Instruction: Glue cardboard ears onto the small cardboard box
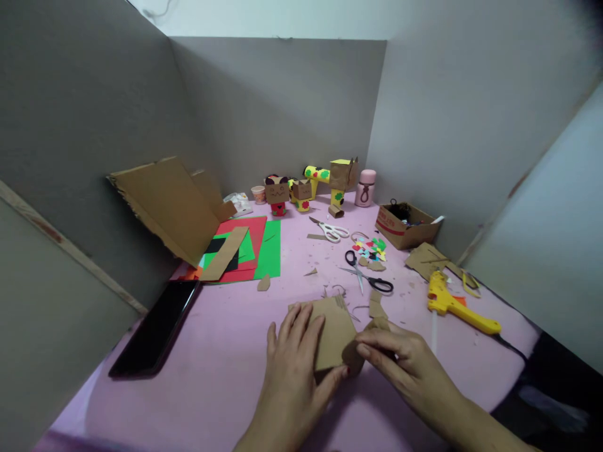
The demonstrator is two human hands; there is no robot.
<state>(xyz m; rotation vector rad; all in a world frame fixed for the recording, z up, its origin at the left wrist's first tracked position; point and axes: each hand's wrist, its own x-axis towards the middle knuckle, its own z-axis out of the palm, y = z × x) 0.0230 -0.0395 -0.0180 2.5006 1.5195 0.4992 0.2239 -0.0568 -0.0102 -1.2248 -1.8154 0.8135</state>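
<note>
A brown cardboard piece (336,326) lies on the pink table (226,364) in front of me. My left hand (294,358) rests flat on its left part, thumb under its lower edge. My right hand (400,358) pinches a small rounded cardboard bit (353,359) against the piece's lower right corner. More small cardboard scraps (375,306) lie just beyond my right hand.
Black-handled scissors (370,276), white-handled scissors (330,231), a yellow glue gun (455,304), coloured paper bits (370,248), a small cardboard box (406,226), red and green paper sheets (254,251), a large cardboard sheet (164,204), a black phone (155,326), cardboard figures (306,185) and a pink bottle (366,187).
</note>
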